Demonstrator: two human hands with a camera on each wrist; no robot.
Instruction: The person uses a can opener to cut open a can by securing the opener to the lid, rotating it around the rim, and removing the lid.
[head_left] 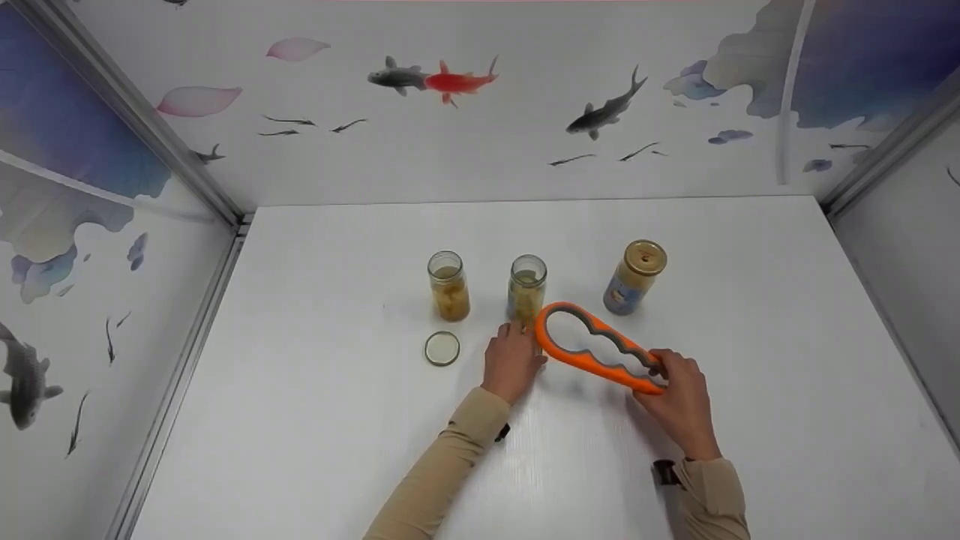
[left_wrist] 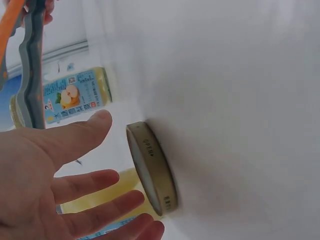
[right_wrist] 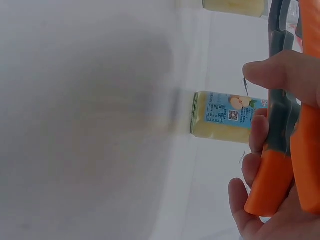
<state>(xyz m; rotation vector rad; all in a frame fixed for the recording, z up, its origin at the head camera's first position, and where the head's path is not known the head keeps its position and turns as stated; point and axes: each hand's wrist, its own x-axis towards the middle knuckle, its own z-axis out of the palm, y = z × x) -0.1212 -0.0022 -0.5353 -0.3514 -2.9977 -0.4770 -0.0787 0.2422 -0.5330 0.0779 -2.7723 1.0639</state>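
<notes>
My left hand (head_left: 514,364) is just in front of the middle open jar (head_left: 527,279), fingers spread and relaxed. In the left wrist view, a gold lid (left_wrist: 154,167) lies on the table at these fingertips, its hollow side up; the hand hides it in the head view. My right hand (head_left: 684,397) grips an orange and grey jar opener (head_left: 577,360) by its narrow end, with the wide loop pointing toward the middle jar and raised over the table. Behind the opener stands a jar with its gold lid on (head_left: 634,277), its blue label showing fruit (right_wrist: 232,110).
Left of the middle jar stands another open jar (head_left: 449,289) with yellowish contents. A loose lid (head_left: 442,349) lies in front of it, pale inside up. The white table (head_left: 300,420) meets printed panels (head_left: 510,165) at the back and sides.
</notes>
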